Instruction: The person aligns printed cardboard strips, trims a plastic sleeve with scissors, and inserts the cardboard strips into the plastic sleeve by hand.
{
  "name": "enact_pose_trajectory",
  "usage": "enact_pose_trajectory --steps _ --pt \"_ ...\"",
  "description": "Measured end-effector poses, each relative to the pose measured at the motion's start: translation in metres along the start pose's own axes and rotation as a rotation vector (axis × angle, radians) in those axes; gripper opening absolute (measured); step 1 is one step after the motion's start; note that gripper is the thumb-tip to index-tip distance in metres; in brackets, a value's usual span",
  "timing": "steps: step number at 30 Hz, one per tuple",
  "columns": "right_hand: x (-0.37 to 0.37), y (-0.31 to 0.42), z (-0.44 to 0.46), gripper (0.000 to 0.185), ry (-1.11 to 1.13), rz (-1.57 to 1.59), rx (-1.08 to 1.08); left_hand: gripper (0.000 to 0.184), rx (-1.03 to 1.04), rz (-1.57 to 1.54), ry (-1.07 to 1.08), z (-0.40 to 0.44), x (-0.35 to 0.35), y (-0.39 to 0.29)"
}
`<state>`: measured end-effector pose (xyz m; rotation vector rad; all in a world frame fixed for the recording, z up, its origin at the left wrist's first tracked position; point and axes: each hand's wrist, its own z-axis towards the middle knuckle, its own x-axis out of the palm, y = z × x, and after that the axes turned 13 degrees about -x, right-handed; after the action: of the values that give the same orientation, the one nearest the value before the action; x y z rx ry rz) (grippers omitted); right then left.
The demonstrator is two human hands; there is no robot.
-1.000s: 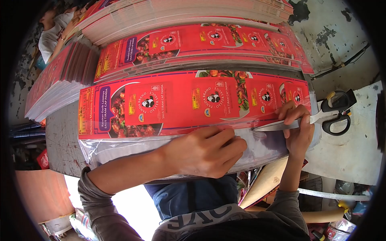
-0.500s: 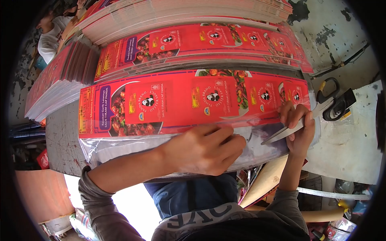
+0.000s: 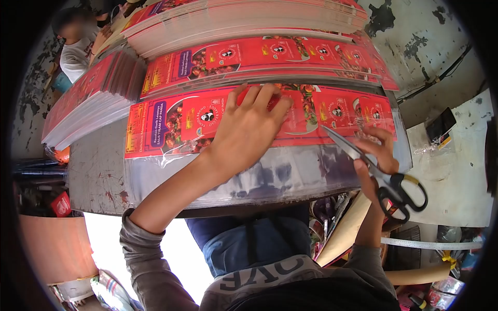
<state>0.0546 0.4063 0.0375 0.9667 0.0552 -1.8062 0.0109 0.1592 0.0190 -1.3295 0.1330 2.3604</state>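
Note:
My left hand (image 3: 251, 122) lies over a red printed oyster-sauce sheet (image 3: 181, 127), its fingers spread and bent toward the far edge. Whether the fingertips pinch that edge I cannot tell. In my right hand (image 3: 378, 150) is a pair of scissors (image 3: 345, 142) with black handles, held around the blades near the pivot. The blades point up and left over the sheet's right part, and the handles hang toward me. Clear plastic sheets (image 3: 249, 179) show along the near side of the printed sheet, with glossy film at its lower left.
More red printed sheets (image 3: 218, 59) lie behind, with a tall stack (image 3: 249, 31) beyond. Another stack (image 3: 91, 101) stands left on the grey worn table (image 3: 98, 179). A dark flat object (image 3: 441, 124) rests on the pale board at right. Another person (image 3: 78, 52) sits far left.
My left hand has moved from the near edge up onto the printed sheet. The scissors have turned, their handles swinging down toward me. The printed sheet sits farther back, exposing more clear plastic.

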Motion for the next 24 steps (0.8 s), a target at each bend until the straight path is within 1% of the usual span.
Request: enact_pose_trajectory --steps 1,2,3,5,7,9,11,12,14,15,17,18,19,20,21,22,23,24 --pt "-0.002 0.008 -0.007 0.024 0.039 -0.129 -0.046 0.020 0.001 0.000 -0.003 0.000 -0.001 0.000" --pt "0.001 0.012 -0.021 0.019 -0.008 -0.184 -0.021 0.020 0.002 0.007 0.014 0.001 -0.002 -0.001" --pt "0.003 0.017 -0.028 0.016 -0.041 -0.327 -0.119 0.020 0.005 0.013 0.029 0.002 -0.003 -0.002" --pt "0.012 0.028 -0.054 0.017 -0.107 -0.487 -0.108 0.021 0.028 0.061 0.057 0.005 -0.007 -0.002" --pt "0.029 0.033 -0.076 0.018 -0.145 -0.515 -0.122 0.021 0.047 0.110 0.092 0.007 -0.013 -0.002" --pt "0.038 0.040 -0.081 0.019 -0.102 -0.350 -0.171 0.025 0.057 0.154 0.155 0.009 -0.022 -0.002" --pt "0.036 0.058 -0.067 0.020 -0.018 0.006 -0.173 0.027 0.028 0.097 0.167 0.008 -0.033 0.000" --pt "0.034 0.061 -0.061 0.020 -0.019 0.005 -0.172 0.030 -0.003 0.042 0.177 0.007 -0.040 0.002" --pt "0.032 0.063 -0.051 0.017 0.070 0.355 -0.148 0.031 -0.036 0.044 0.171 0.003 -0.061 0.007" --pt "0.033 0.059 -0.050 0.017 0.068 0.356 -0.151 0.032 -0.076 0.042 0.167 -0.002 -0.073 0.011" --pt "0.037 0.048 -0.056 0.016 -0.111 -0.268 -0.101 0.032 -0.169 0.042 0.132 -0.015 -0.095 0.020" --pt "0.042 0.046 -0.059 0.012 -0.119 -0.434 -0.077 0.032 -0.172 0.045 0.131 -0.024 -0.102 0.026" --pt "0.043 0.048 -0.060 0.012 -0.120 -0.430 -0.077 0.030 -0.222 0.072 0.083 -0.033 -0.109 0.032" --pt "0.043 0.050 -0.061 0.016 -0.131 -0.277 -0.101 0.028 -0.270 0.099 0.034 -0.042 -0.115 0.038" --pt "0.043 0.052 -0.062 0.020 -0.140 -0.124 -0.124 0.028 -0.272 0.102 0.034 -0.052 -0.120 0.043" --pt "0.036 0.058 -0.058 0.019 -0.042 0.007 -0.173 0.027 -0.340 0.118 0.008 -0.063 -0.123 0.048" --pt "0.035 0.057 -0.059 0.019 -0.044 0.005 -0.168 0.026 -0.403 0.132 -0.017 -0.073 -0.126 0.053" --pt "0.035 0.055 -0.060 0.019 -0.072 0.102 -0.164 0.026 -0.393 0.129 -0.018 -0.082 -0.127 0.057"
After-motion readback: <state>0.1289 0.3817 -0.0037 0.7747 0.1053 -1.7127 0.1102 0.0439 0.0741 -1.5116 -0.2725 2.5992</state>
